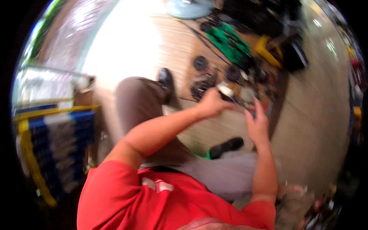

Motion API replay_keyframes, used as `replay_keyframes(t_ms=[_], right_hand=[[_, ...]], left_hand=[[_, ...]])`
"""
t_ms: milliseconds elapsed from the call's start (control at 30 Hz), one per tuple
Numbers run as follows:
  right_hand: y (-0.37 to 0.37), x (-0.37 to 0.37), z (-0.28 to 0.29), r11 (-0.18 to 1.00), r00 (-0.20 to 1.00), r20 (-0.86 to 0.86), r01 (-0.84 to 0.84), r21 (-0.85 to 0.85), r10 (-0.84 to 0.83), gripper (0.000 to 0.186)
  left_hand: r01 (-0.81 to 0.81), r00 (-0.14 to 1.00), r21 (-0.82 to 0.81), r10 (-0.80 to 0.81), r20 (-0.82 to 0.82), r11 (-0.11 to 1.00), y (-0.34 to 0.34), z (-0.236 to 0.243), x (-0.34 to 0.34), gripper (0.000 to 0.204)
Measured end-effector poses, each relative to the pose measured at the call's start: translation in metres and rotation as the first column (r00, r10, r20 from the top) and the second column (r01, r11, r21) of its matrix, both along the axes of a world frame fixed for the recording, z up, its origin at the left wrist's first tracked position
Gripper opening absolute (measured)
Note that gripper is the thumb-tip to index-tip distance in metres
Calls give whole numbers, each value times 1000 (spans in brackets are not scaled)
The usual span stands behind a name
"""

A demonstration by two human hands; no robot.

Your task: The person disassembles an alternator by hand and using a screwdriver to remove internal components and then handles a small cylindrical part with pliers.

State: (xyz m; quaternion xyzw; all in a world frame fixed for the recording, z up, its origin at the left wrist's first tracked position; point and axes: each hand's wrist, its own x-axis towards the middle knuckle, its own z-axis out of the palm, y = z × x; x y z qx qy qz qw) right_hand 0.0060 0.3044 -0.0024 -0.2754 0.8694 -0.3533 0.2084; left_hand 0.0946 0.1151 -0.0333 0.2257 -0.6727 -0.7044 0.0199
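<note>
My left hand (215,104) is closed around a small part with a black body and a cream-coloured rounded top (225,90). Its exact kind is blurred. My right hand (259,122) is just to the right, with thumb and forefinger stretched apart, pointing toward that part. A thin dark piece shows between the two hands, too smeared to name. Beneath and beyond them, a brown board (188,82) carries black round parts (200,63) and a jumble of small metal-looking pieces (207,80).
A green tray (230,42) with dark items and a yellow-and-black object (268,51) stand beyond my hands. A light blue round base (189,9) is at the top. Left is a blue-and-grey slatted thing with a yellow frame (57,109). My legs (134,99) spread around the low work area.
</note>
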Motion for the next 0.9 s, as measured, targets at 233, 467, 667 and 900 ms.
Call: replay_keyframes(t_ms=[233,467,667,900], right_hand=[[9,4,1,986,989,-23,-146,-80,144,56],[12,14,2,961,968,-47,-251,-112,248,58],[11,11,7,958,958,4,-286,-27,286,58],[15,2,13,936,944,-24,-324,134,330,55]], left_hand=[[0,997,188,-14,75,982,6,0,-7,13],[35,997,250,-50,53,968,4,-15,2,17],[46,988,325,-91,123,944,-1,-13,3,19],[5,976,260,-62,209,966,-3,-14,3,23]])
